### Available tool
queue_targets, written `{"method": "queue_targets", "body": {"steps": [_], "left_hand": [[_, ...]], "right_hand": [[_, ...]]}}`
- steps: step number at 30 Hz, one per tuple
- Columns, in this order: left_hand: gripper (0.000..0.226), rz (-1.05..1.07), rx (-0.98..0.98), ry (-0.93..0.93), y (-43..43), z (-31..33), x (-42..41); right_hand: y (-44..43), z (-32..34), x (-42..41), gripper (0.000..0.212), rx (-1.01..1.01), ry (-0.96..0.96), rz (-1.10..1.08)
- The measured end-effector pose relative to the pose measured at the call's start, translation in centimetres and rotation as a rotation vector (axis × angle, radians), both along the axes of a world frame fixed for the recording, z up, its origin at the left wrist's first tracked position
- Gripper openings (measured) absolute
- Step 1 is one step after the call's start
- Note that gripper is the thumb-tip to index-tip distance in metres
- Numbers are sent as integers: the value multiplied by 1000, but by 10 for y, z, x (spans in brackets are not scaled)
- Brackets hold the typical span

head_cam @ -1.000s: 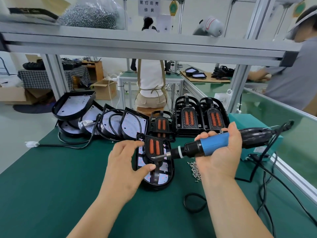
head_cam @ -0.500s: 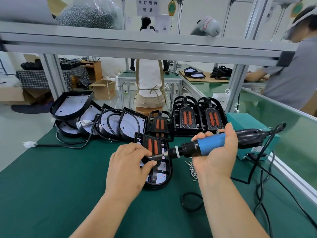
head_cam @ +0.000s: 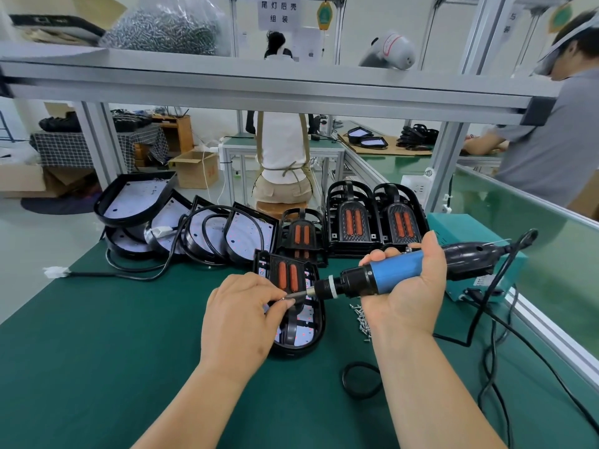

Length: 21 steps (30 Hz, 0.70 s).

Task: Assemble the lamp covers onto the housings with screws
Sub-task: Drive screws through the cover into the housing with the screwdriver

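A black lamp housing (head_cam: 312, 335) with a cover bearing two orange strips lies on the green mat in front of me. My right hand (head_cam: 411, 293) grips a blue-and-black electric screwdriver (head_cam: 389, 275), held level with its bit pointing left. My left hand (head_cam: 241, 319) hovers over the housing and pinches a small screw (head_cam: 283, 298) at the bit's tip. A loose pile of screws (head_cam: 361, 320) lies just right of the housing.
Open housings with white boards (head_cam: 181, 222) and black cables stack at the back left. Covers with orange strips (head_cam: 376, 218) stand at the back right. A teal power box (head_cam: 479, 254) and cables sit on the right. A black ring (head_cam: 361, 379) lies near me. People work beyond the bench frame.
My left hand rose off the housing and closed its fingertips on a screw at the bit's tip. The screwdriver stayed nearly level in my right hand.
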State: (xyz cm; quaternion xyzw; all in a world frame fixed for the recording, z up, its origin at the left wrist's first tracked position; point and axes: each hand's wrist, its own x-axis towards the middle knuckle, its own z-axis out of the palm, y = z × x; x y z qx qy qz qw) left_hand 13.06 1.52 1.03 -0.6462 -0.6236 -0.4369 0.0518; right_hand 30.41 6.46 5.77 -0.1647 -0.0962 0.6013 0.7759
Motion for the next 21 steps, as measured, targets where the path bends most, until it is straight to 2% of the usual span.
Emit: {"method": "queue_targets", "body": {"steps": [6,8,10,13,15,16,18,21], "left_hand": [[13,-2,-6,5,0,2,0],[39,-6,-80,-30,0,0,-1],[72,-50,-173,-150,-1,-3,-6],[110,-169,-352,-498,-6,-7,-20],[124,-324,-521,-695,-9,-7,-26],[119,-420,-554,-706,-10,-8,-26],[106,-504,-520,-577,-10,-10,-23],[121,-475,-475,-466,-6,-12,-21]], "right_hand": [[-1,0,-2,37,21,-26,-11],[-2,1,-2,39,22,-30,-17],[-2,0,-3,40,25,-34,-22],[-3,-1,-5,43,34,-62,-33],[-3,-2,-8,45,39,-82,-35],[-3,-3,-9,44,44,-95,-35],[-4,-3,-13,40,68,-131,-35],[-5,-3,-21,34,103,-196,-47]]}}
